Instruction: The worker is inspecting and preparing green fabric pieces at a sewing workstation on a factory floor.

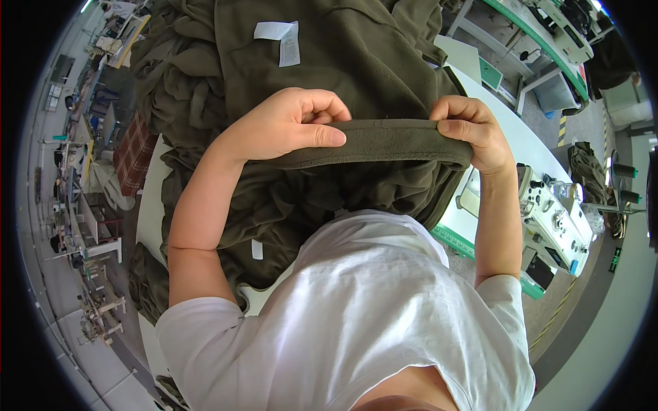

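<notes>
Holding a long band (391, 142) of dark green-brown cloth, two bare hands work in front of the person's chest. The left hand (295, 128) has its thumb on the near side of the band and its fingers curled behind, so it pinches the left part. The right hand (474, 131) pinches the top edge near the other end, with the thumb and first finger pressed together. Between the hands, the band runs almost straight across, with a line of stitches along its low edge.

The band is part of a big soft cloth (329, 75). The cloth lies in a heap on a white surface (524, 127), past the hands and under them too. It is smooth near the top middle and very crumpled on the left. A white tag (290, 49) lies on the smooth part, and a small white tag (257, 249) sits lower down, near the left arm.

Just beside the right arm is a white sewing machine (558, 222) with knobs on it. A green strip with marks like a ruler (454, 240) runs along the edge there. On the left, past the heap, is a red-brown checked cloth (133, 162). The person wears a white shirt (356, 308).
</notes>
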`<move>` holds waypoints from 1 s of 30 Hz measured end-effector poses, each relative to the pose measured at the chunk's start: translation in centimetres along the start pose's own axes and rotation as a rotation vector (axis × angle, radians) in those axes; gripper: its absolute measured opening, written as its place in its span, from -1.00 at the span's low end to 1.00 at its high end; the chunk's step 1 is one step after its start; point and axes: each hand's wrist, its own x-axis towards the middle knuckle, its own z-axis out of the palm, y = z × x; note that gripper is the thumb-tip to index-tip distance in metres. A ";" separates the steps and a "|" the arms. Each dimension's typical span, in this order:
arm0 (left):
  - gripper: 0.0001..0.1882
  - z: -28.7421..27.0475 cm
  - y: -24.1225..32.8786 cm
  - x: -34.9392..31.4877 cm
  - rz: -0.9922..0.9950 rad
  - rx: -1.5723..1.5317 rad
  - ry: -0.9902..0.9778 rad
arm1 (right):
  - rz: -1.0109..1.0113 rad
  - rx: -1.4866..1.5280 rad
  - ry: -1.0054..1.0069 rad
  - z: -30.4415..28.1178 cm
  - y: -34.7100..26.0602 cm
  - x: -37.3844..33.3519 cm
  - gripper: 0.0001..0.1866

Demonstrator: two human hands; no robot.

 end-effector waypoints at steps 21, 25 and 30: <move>-0.66 0.9 -0.7 0.0 0.002 -0.330 -0.084 | -0.478 -0.350 0.321 4.6 -0.1 1.2 -0.93; -0.66 0.8 -0.8 0.0 -0.002 -0.321 -0.082 | -0.404 -0.287 0.243 3.6 0.1 1.0 -0.93; -0.66 0.6 -0.6 0.4 -0.022 -0.288 -0.132 | -0.747 -0.850 0.120 5.7 0.5 2.0 -0.86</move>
